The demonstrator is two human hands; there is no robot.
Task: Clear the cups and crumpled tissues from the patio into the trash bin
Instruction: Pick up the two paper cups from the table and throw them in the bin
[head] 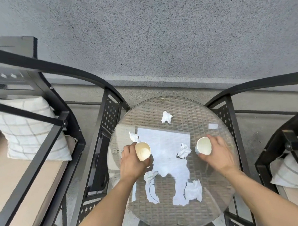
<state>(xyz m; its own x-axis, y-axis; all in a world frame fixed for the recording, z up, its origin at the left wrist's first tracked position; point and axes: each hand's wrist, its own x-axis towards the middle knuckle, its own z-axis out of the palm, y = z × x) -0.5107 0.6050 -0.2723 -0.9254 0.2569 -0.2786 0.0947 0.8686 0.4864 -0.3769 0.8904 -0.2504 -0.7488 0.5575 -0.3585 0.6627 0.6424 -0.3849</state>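
Observation:
A round glass-topped wicker table (pixel 194 105) stands in front of me. My left hand (pixel 132 164) is shut on a white paper cup (pixel 143 151), tilted so its mouth faces me. My right hand (pixel 218 153) grips a second white paper cup (pixel 203 146) at the table's right side. Several crumpled tissues lie on the glass: one at the back (pixel 166 117), one just behind the left cup (pixel 133 136), one between the cups (pixel 183 151), one below my left hand (pixel 149 176), and a larger one at the front (pixel 193 191). No trash bin is in view.
A black metal chair (pixel 41 111) with a cushion and a checked pillow (pixel 27 130) stands at the left, its curved arm close to the table. Another black chair (pixel 291 147) with a pillow is at the right. A rough grey wall (pixel 155 31) rises behind.

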